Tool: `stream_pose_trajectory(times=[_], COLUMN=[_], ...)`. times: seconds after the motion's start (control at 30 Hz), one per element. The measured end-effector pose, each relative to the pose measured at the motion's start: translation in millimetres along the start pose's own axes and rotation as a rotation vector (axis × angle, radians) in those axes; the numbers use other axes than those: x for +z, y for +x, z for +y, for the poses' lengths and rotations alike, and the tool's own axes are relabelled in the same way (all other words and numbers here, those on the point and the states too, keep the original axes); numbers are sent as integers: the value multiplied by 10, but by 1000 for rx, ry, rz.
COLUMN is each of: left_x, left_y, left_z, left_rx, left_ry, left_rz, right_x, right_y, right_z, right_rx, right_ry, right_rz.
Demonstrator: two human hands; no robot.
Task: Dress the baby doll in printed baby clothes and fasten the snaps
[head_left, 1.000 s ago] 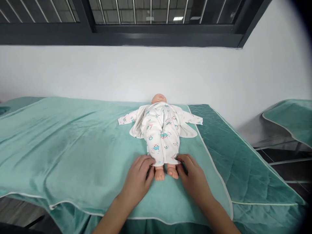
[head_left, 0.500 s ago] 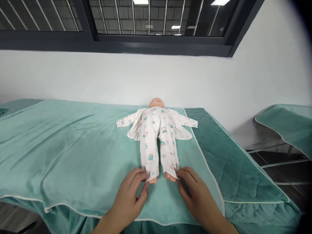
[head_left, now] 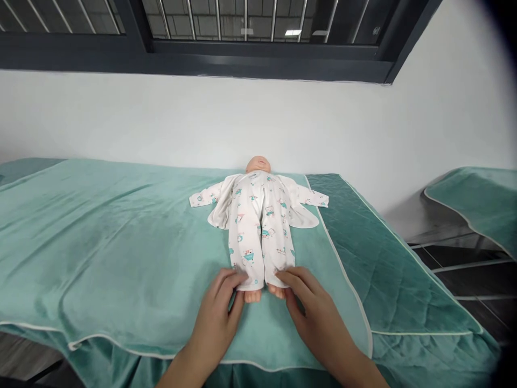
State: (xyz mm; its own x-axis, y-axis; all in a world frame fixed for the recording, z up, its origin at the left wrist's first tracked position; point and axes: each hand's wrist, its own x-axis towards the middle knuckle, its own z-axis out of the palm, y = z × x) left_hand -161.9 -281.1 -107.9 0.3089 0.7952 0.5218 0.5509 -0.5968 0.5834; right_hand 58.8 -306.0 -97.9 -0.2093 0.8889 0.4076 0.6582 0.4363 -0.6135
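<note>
White wall [head_left: 258, 118] behind, barred window [head_left: 258, 51] above it, and on the teal-covered bed [head_left: 133, 248] lies the doll [head_left: 255, 202], flat on its back, sleeves [head_left: 207, 195] wide, toes [head_left: 252, 296] peeking from white printed trousers [head_left: 245, 237]. Left hand [head_left: 215, 315] and right hand [head_left: 317, 311] each pinch a trouser hem, one per leg!

The trousers [head_left: 247, 237] are white, with a scattered print of small pictures in teal and pink. The jacket [head_left: 317, 198] is also white and its sleeves carry a similar print, while its spread flaps show plain white. The doll [head_left: 258, 164] has a peach-pink colour. The sheet [head_left: 141, 258] is light mint green with a whitish edge; the quilted cover [head_left: 396, 280] is deeper teal, with stitched lines and pale piping. The wall [head_left: 202, 118] is white, the window frame [head_left: 258, 59] dark grey.
</note>
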Motion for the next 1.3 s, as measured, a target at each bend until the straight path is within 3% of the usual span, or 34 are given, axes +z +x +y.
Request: stream_pose_trajectory(times=[0.23, 0.5, 0.63, 0.77, 0.97, 1.13, 1.3], left_x=[-126, -22, 60, 105, 101, 3, 19], left_y=[141, -99, -194, -160, -130, -162, -231], left_z=[243, -35, -96, -91, -60, -3, 17], left_rx=[47, -59, -155, -188, -280, -305, -257], left_ry=[-75, 79, 187, 294, 189, 23, 107], left_rz=[48, 47, 54, 10, 5, 19, 130], right_x=[-129, -51, -14, 171, 370, 288, 220], right_y=[109, -109, -73, 74, 210, 181, 66], right_z=[-213, -42, -178, -336, -359, -380, -419], right_rx=[-56, -1, -52, -19, 22, -25, -79], right_ry=[99, 35, -115, -335, -418, -363, -322], right_rz=[140, 100, 84, 40, 71, 104, 118])
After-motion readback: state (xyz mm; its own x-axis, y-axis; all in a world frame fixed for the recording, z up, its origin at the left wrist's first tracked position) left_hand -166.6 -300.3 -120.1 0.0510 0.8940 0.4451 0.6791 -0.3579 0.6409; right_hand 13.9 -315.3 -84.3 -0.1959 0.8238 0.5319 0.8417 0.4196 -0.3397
